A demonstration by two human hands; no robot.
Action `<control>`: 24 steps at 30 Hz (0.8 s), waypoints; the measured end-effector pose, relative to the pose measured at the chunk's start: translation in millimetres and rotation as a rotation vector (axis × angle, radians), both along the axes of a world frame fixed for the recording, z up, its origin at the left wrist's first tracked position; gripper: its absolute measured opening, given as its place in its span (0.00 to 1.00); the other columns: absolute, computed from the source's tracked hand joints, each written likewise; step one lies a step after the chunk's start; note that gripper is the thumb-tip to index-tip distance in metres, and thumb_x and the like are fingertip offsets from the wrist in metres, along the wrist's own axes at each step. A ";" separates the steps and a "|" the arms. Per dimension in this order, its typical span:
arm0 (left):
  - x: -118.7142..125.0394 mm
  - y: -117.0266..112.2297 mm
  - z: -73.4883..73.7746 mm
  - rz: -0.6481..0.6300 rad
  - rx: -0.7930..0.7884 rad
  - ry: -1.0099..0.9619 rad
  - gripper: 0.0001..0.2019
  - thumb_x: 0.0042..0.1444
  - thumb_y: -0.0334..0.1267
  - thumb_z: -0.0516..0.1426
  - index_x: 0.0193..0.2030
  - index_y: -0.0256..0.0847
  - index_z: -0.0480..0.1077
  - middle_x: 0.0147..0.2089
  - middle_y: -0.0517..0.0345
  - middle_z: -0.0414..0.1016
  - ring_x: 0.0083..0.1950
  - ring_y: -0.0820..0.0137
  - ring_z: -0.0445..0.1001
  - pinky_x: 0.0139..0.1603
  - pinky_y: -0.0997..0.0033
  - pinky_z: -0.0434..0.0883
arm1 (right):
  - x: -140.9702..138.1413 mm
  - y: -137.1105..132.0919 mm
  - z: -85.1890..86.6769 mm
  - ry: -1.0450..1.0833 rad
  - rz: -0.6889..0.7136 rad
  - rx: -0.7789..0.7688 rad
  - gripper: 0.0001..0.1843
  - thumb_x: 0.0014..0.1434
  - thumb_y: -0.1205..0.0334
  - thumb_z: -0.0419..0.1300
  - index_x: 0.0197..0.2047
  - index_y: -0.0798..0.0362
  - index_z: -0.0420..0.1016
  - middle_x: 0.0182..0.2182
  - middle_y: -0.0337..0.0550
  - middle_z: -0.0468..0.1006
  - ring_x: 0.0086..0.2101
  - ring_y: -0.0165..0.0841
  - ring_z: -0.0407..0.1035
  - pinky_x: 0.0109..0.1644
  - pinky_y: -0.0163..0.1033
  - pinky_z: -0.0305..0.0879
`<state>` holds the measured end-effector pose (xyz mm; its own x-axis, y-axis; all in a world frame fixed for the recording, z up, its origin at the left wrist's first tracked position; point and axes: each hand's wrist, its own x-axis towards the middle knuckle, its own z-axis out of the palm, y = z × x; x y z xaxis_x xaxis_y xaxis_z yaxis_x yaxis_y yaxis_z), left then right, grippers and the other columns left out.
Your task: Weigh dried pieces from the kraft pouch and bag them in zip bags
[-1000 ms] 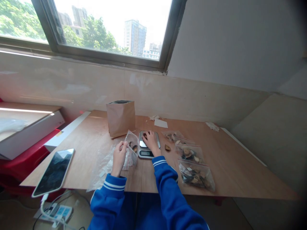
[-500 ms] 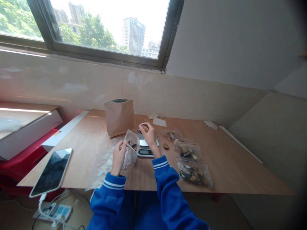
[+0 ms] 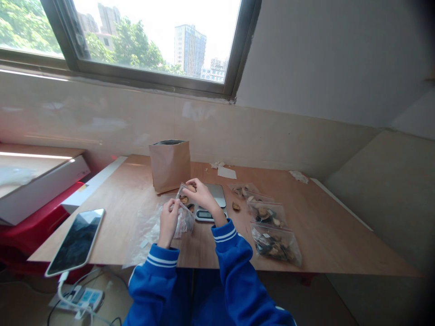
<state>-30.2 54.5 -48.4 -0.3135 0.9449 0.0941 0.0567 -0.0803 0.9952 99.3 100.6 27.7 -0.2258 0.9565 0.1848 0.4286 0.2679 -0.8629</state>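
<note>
My left hand (image 3: 169,218) pinches the rim of a small clear zip bag (image 3: 186,209) and holds it open; a few brown dried pieces lie inside. Over the bag's mouth my right hand (image 3: 201,195) is closed on a brown dried piece (image 3: 191,188). Just right of the bag a small digital kitchen scale (image 3: 211,202) sits on the wooden table (image 3: 319,226), its platform bare. One loose dried piece (image 3: 236,207) lies to the right of the scale.
A brown paper pouch (image 3: 170,165) stands open behind the scale. Three filled clear bags (image 3: 276,244) lie in a row at the right. A phone (image 3: 75,241) overhangs the table's left front edge, its cable running to a power strip (image 3: 79,299). Empty plastic bags (image 3: 146,231) lie under my left hand.
My right hand lifted a dried piece off the scale platform and carried it left to the mouth of the bag. The left hand kept holding the bag.
</note>
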 end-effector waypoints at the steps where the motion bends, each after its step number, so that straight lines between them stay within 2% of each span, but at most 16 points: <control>1: 0.5 0.0 0.0 0.000 -0.008 -0.018 0.19 0.51 0.56 0.56 0.30 0.40 0.70 0.33 0.55 0.71 0.38 0.65 0.73 0.33 0.70 0.73 | -0.5 -0.8 -0.6 -0.025 0.022 -0.011 0.16 0.53 0.59 0.63 0.45 0.52 0.69 0.41 0.43 0.77 0.43 0.36 0.72 0.48 0.41 0.67; 3: 1.1 -0.1 0.3 -0.003 -0.030 -0.057 0.20 0.50 0.57 0.57 0.31 0.39 0.70 0.35 0.54 0.71 0.39 0.65 0.73 0.31 0.70 0.74 | -0.4 -3.5 -0.2 -0.073 0.034 0.000 0.20 0.53 0.61 0.63 0.49 0.53 0.67 0.42 0.44 0.75 0.44 0.36 0.71 0.49 0.42 0.67; 5: 1.4 -0.3 1.0 -0.002 -0.047 -0.095 0.21 0.48 0.58 0.58 0.32 0.39 0.69 0.36 0.54 0.70 0.40 0.64 0.74 0.31 0.69 0.75 | 1.8 -7.8 2.8 -0.121 -0.003 0.074 0.21 0.54 0.63 0.62 0.51 0.53 0.67 0.43 0.45 0.73 0.45 0.36 0.70 0.52 0.43 0.65; 8: 2.2 -1.7 3.4 -0.008 -0.068 -0.166 0.23 0.46 0.59 0.58 0.33 0.38 0.68 0.36 0.56 0.68 0.39 0.64 0.75 0.31 0.67 0.77 | 9.5 -16.5 10.0 -0.139 -0.003 0.166 0.15 0.58 0.61 0.59 0.49 0.52 0.69 0.45 0.45 0.70 0.46 0.35 0.68 0.54 0.43 0.63; 10: 3.4 -3.1 5.9 -0.025 -0.089 -0.222 0.22 0.45 0.58 0.59 0.33 0.39 0.66 0.35 0.57 0.68 0.38 0.64 0.75 0.30 0.66 0.78 | 16.3 -23.8 12.5 -0.116 0.022 0.165 0.12 0.62 0.59 0.56 0.47 0.51 0.71 0.44 0.45 0.71 0.47 0.35 0.68 0.53 0.43 0.64; 12: 5.2 -4.8 9.1 -0.036 -0.104 -0.260 0.22 0.45 0.58 0.60 0.33 0.39 0.65 0.35 0.58 0.68 0.37 0.64 0.76 0.29 0.65 0.78 | 23.0 -32.4 9.3 -0.085 -0.014 0.147 0.12 0.64 0.55 0.53 0.47 0.50 0.71 0.46 0.46 0.71 0.49 0.36 0.67 0.54 0.44 0.64; 14: 7.3 -7.0 12.9 -0.035 -0.105 -0.282 0.21 0.45 0.57 0.60 0.33 0.39 0.64 0.35 0.58 0.68 0.37 0.64 0.77 0.28 0.64 0.79 | 29.0 -43.0 -0.7 -0.047 -0.093 0.104 0.16 0.64 0.51 0.52 0.50 0.49 0.70 0.50 0.48 0.70 0.52 0.39 0.65 0.56 0.46 0.63; 16: 9.9 -9.9 17.6 -0.037 -0.097 -0.313 0.21 0.46 0.56 0.60 0.33 0.39 0.64 0.35 0.59 0.68 0.37 0.65 0.77 0.30 0.63 0.80 | 33.7 -55.2 -15.7 -0.003 -0.137 0.022 0.24 0.62 0.45 0.54 0.56 0.49 0.66 0.56 0.51 0.67 0.56 0.41 0.63 0.56 0.48 0.64; 20: 19.3 -18.4 28.6 -0.026 -0.091 -0.364 0.19 0.51 0.55 0.57 0.36 0.39 0.65 0.38 0.57 0.71 0.37 0.65 0.78 0.30 0.65 0.79 | 35.9 -78.0 -40.4 0.097 -0.071 -0.084 0.44 0.52 0.42 0.64 0.66 0.47 0.53 0.64 0.52 0.60 0.60 0.43 0.60 0.57 0.48 0.64; 22: 26.8 -23.1 33.1 -0.034 -0.079 -0.363 0.19 0.53 0.54 0.56 0.38 0.40 0.66 0.41 0.54 0.73 0.39 0.64 0.78 0.29 0.66 0.79 | 33.5 -84.4 -41.9 0.165 -0.068 -0.049 0.40 0.53 0.45 0.64 0.64 0.47 0.56 0.61 0.50 0.65 0.59 0.41 0.63 0.58 0.48 0.64; 24: 35.1 -26.7 35.5 -0.071 -0.050 -0.335 0.19 0.54 0.55 0.55 0.40 0.40 0.66 0.45 0.50 0.73 0.43 0.61 0.78 0.29 0.66 0.78 | 31.8 -86.9 -36.9 0.215 -0.103 0.008 0.27 0.60 0.47 0.58 0.59 0.47 0.65 0.56 0.48 0.72 0.55 0.40 0.67 0.58 0.47 0.64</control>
